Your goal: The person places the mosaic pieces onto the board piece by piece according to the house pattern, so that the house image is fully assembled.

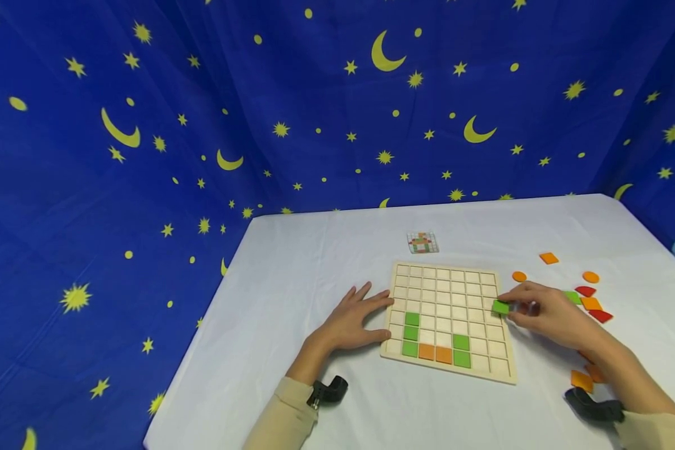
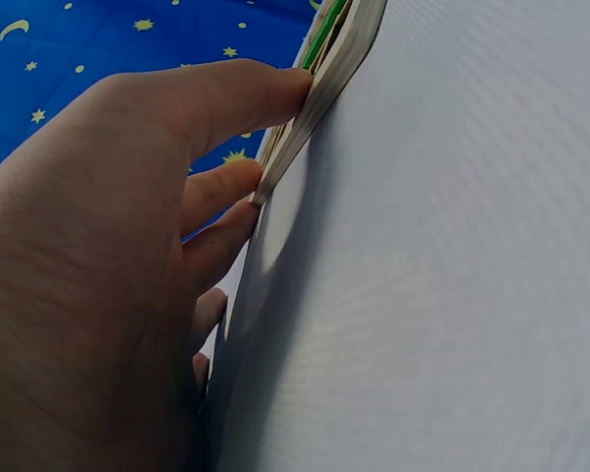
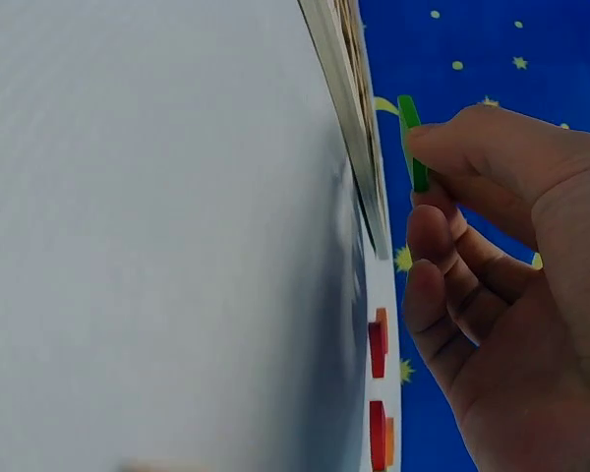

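A wooden grid board (image 1: 427,287) lies on the table, with green tiles (image 1: 410,333) and orange tiles (image 1: 435,354) set in its lower cells. My right hand (image 1: 557,315) pinches a green square tile (image 1: 500,307) between thumb and finger over the board's right edge. In the right wrist view that green tile (image 3: 413,143) stands on edge, raised off the board. My left hand (image 1: 351,320) touches the board's left edge with spread fingers. From the left wrist, the thumb and fingertips of my left hand (image 2: 177,167) rest against the board's side (image 2: 324,98).
Behind the board lies a small pattern card (image 1: 422,242). Loose pieces lie to the right: an orange circle (image 1: 519,276), an orange square (image 1: 549,258), red pieces (image 1: 600,315) and a green tile (image 1: 572,297). More orange pieces (image 1: 582,380) sit near my right wrist.
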Tool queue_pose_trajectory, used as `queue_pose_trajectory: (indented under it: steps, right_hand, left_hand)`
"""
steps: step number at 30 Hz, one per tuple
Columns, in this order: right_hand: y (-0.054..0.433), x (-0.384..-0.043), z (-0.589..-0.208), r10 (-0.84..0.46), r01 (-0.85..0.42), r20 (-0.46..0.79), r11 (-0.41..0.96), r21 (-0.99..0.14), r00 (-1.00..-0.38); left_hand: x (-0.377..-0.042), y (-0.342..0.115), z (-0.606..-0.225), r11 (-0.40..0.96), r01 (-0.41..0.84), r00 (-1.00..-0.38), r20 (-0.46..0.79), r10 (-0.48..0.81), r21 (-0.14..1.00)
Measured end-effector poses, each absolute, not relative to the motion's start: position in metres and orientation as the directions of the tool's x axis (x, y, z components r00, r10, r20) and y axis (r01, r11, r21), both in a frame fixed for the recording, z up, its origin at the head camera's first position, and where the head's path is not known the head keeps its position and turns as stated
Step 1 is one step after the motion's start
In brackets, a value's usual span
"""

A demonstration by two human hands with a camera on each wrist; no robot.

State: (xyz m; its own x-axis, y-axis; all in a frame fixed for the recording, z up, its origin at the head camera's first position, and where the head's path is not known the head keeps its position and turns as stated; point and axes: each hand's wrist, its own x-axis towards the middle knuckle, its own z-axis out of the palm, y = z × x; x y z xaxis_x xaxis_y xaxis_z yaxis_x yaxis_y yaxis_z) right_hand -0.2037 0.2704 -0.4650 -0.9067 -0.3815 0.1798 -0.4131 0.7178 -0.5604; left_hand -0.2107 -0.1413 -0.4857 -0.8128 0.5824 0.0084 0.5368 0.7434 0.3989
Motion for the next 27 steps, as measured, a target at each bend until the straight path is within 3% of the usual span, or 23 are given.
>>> queue_pose_trajectory:
  steps: [18,27]
  right_hand:
    - [0.237,-0.205,-0.468,-0.472,-0.471,0.178,0.629,-0.618,-0.864]
    - [0.215,-0.203,-0.469,-0.525,-0.474,0.110,0.634,-0.611,-0.844]
  left_hand:
    - [-0.211,-0.141,-0.486,0.738,0.546,-0.808,0.014,0.590,0.397]
    - [-0.210,-0.142,-0.485,0.740,0.540,-0.810,0.009,0.586,0.402]
